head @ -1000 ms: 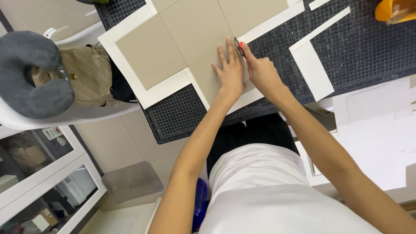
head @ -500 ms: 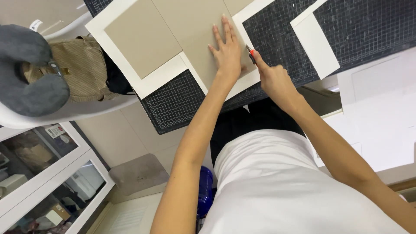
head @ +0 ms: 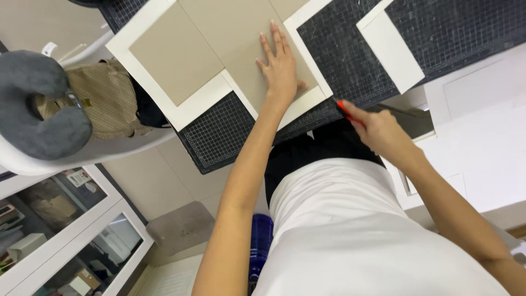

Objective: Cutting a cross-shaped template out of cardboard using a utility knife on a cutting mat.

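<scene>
Two hands at work: the left hand [head: 280, 68], fingers spread, presses flat on a beige card sheet [head: 219, 38] to steady it on the gridded cutting mat [head: 219, 131], while the right hand [head: 381, 134], off the tabletop's near edge, grips a red-tipped cutter [head: 344, 109].

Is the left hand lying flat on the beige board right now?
Yes: the left hand lies palm down, fingers spread, on the beige board, while the right hand holds a red-tipped tool off its edge.
</scene>
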